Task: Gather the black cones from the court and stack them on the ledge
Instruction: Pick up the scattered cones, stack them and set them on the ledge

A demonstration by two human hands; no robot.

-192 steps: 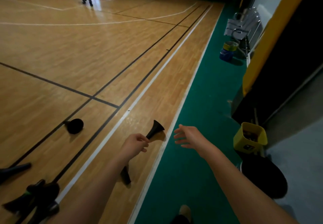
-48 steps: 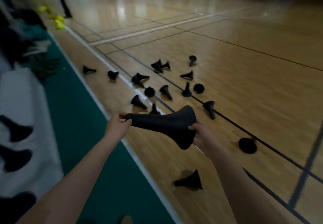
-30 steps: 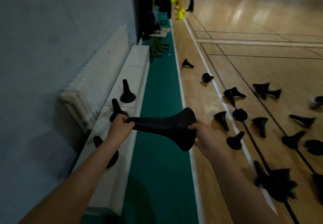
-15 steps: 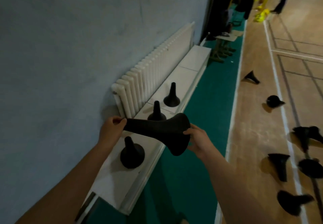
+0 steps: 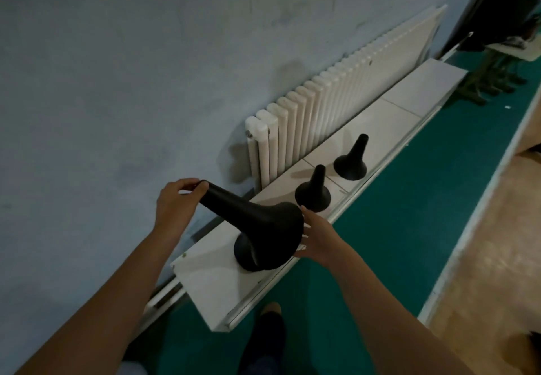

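I see the grey-blue wall [image 5: 117, 67], the white radiator [image 5: 336, 105] against it, and the white ledge [image 5: 210, 284] below. Over the ledge's near end the held cone [image 5: 263, 222] hangs tilted above a lower cone [image 5: 243, 250]. Farther along stand the middle cone [image 5: 312, 196] and the far cone [image 5: 350, 164]. My left hand [image 5: 175, 202] pinches the held cone's narrow tip. My right hand [image 5: 320, 241] has its fingers spread straight against the flare.

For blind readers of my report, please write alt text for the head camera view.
Two hands hold a matte black flared cone tilted over a white ledge: the left hand pinches its narrow tip, the right hand touches its wide base with straight fingers. Two more black cones stand upright on it beside a white ribbed radiator.
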